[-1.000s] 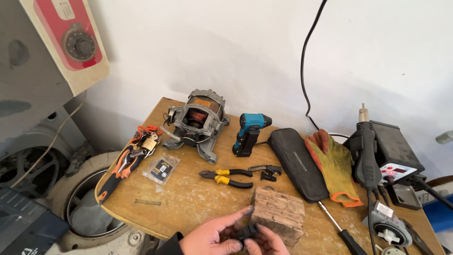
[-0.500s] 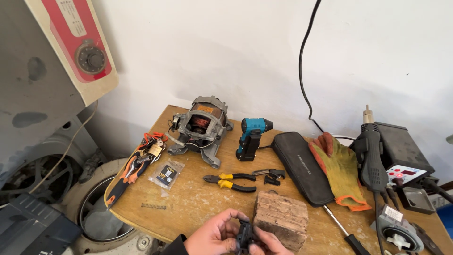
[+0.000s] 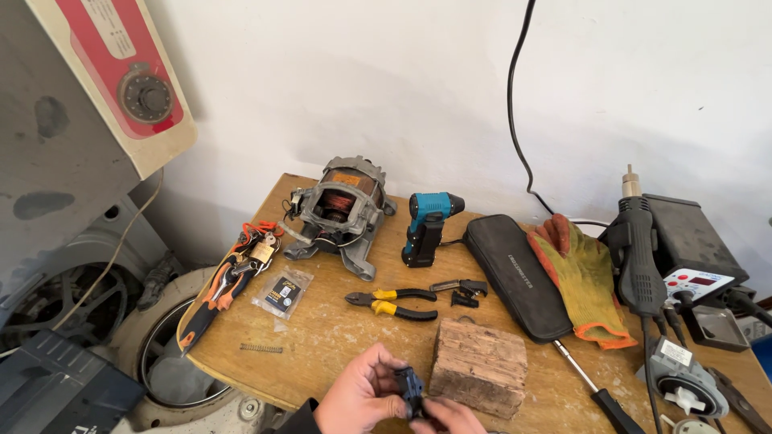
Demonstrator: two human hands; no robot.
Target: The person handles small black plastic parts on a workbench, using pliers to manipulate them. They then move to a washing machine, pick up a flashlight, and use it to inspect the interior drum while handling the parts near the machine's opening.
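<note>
At the bottom of the head view my left hand [image 3: 360,395] and my right hand [image 3: 450,416] both pinch a small black plastic part [image 3: 410,389] just above the front edge of the wooden table [image 3: 338,337]. The right hand is mostly cut off by the frame edge. A rough wooden block [image 3: 479,366] stands right beside the part, to its right. Yellow-handled pliers [image 3: 392,302] lie a little beyond the hands.
An electric motor [image 3: 338,210], a teal cordless tool [image 3: 426,225], a black case [image 3: 519,273], a glove [image 3: 585,273], a hot-air station [image 3: 683,249], a screwdriver [image 3: 591,384], a small spring [image 3: 261,348] and orange-handled tools [image 3: 229,277] lie on the table. A washing machine tub [image 3: 161,354] sits left.
The view has tilted slightly, so the table sits lower in frame. My hands keep turning the small black part beside the wooden block; nothing else has moved.
</note>
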